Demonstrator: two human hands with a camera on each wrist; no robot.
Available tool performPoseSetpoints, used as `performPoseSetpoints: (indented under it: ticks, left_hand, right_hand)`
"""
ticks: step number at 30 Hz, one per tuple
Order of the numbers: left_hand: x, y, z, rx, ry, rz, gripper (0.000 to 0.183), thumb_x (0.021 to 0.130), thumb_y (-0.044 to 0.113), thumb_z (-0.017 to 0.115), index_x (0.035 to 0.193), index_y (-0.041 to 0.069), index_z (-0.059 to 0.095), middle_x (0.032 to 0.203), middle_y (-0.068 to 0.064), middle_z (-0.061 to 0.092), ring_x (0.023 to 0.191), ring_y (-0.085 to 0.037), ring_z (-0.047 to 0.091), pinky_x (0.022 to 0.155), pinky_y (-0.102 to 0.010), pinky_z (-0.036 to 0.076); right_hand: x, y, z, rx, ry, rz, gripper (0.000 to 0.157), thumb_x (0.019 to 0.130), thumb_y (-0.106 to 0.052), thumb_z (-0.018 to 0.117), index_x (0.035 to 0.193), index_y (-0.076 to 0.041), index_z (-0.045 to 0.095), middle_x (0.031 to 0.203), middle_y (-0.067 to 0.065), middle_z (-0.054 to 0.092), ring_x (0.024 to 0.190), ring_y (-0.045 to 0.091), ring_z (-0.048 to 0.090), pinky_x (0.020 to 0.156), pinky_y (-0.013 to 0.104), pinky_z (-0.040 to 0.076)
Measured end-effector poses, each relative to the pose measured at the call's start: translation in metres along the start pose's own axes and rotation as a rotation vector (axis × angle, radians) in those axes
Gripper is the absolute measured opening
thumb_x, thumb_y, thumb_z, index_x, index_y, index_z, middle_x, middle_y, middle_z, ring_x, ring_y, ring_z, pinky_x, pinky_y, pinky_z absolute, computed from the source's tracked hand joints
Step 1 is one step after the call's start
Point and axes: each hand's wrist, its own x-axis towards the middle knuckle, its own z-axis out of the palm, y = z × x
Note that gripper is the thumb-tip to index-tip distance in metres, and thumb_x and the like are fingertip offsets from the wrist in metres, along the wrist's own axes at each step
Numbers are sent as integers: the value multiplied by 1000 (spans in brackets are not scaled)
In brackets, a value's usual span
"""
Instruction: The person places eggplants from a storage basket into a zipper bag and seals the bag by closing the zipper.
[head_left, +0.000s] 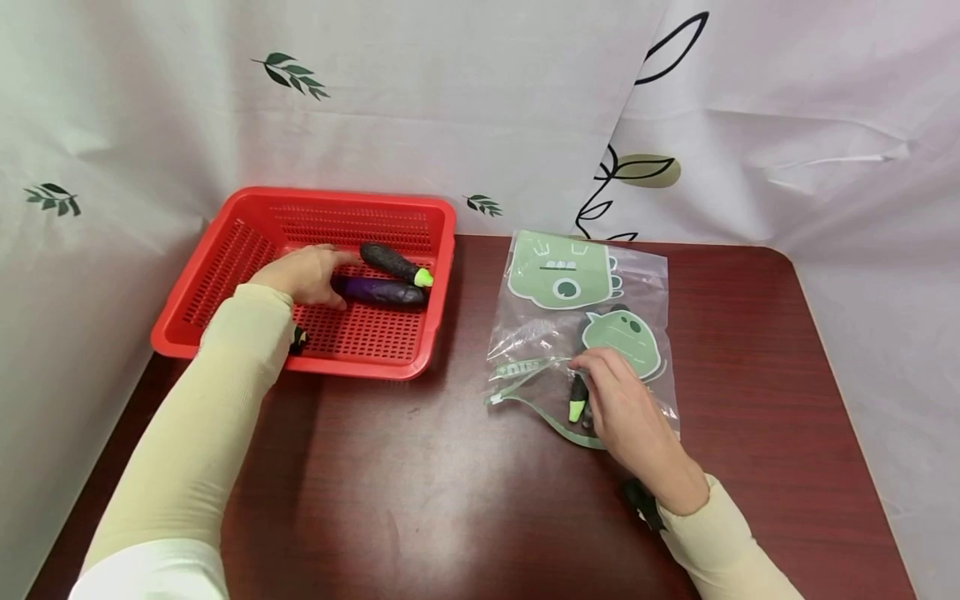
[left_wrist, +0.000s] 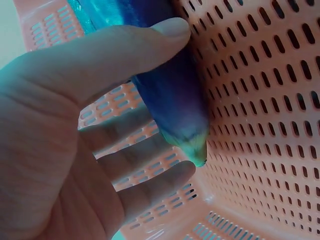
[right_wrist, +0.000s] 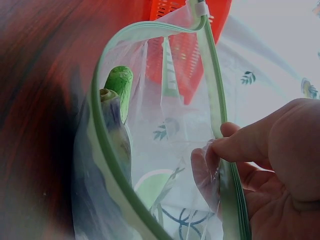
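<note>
In the red basket, my left hand is at one end of a purple eggplant. Its thumb lies over the eggplant's side in the left wrist view, while the other fingers stretch out fairly straight behind the eggplant and near its stem tip. My right hand pinches the upper edge of a clear zip bag with green cartoon prints, and the bag's mouth gapes. Inside lie a purple eggplant and a green-tipped vegetable, partly covered by the hand in the head view.
Behind the basket's eggplant lies a dark vegetable with a bright green tip. The zip slider sits at the bag's left corner. A wooden table carries everything, and white leaf-printed cloth hangs behind and at the sides.
</note>
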Motion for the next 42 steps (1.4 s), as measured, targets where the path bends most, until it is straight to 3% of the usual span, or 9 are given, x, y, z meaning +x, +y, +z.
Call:
performPoseSetpoints:
  ticks: [10, 17, 42]
  left_hand:
    - [5, -8, 3, 16, 2, 53, 53, 79, 9, 82, 129, 0, 64, 123, -23, 66, 118, -44, 58, 99, -57, 44]
    - [6, -16, 3, 1, 22, 23, 39, 77, 7, 85, 113, 3, 71, 112, -21, 70, 108, -41, 63, 92, -56, 47]
    - [0, -20, -3, 47, 2, -5, 44, 80, 7, 83, 120, -2, 68, 116, -26, 68, 110, -43, 62, 93, -55, 48]
  right_hand:
    - [-1, 1, 1, -1, -5, 5, 30, 85, 16, 64, 112, 3, 60, 110, 13, 59, 106, 28, 57, 90, 43, 50]
    - [0, 1, 1, 0, -11, 15, 29, 86, 15, 63, 113, 2, 60, 110, 12, 59, 106, 27, 57, 90, 43, 51]
    - [0, 1, 1, 5, -10, 9, 30, 86, 16, 63, 113, 3, 60, 110, 12, 59, 106, 27, 57, 90, 42, 50]
